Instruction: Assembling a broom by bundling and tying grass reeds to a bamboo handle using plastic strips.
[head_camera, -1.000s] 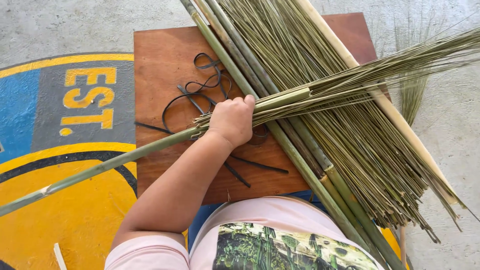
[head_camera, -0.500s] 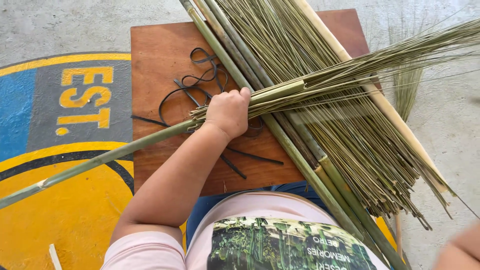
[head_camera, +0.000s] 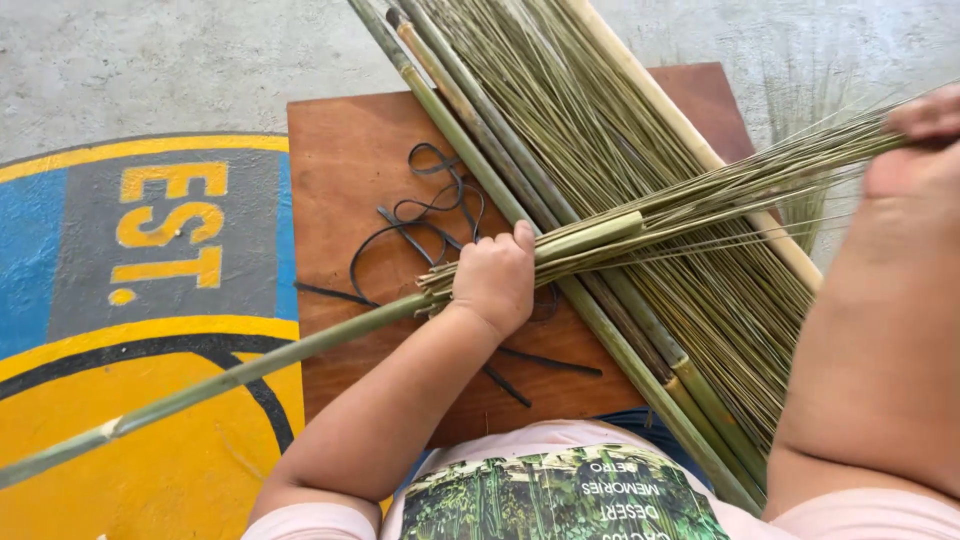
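Observation:
My left hand (head_camera: 493, 278) grips a bundle of thin green-yellow sticks (head_camera: 700, 195) where it joins a long green bamboo pole (head_camera: 230, 377) that runs off to the lower left. My right hand (head_camera: 925, 130) reaches in at the far right and closes on the loose far ends of the same bundle. The bundle lies across a larger pile of sticks and poles (head_camera: 600, 150) slanting from top centre to bottom right.
A brown wooden board (head_camera: 345, 170) lies under the work, with thin black cords (head_camera: 420, 215) tangled on it. The floor is grey concrete (head_camera: 150, 60) with a painted blue and yellow emblem (head_camera: 130, 250) at left.
My right arm has come into view at the right and its hand has taken hold of the bundle's far ends. The view has shifted slightly; my left hand keeps its grip.

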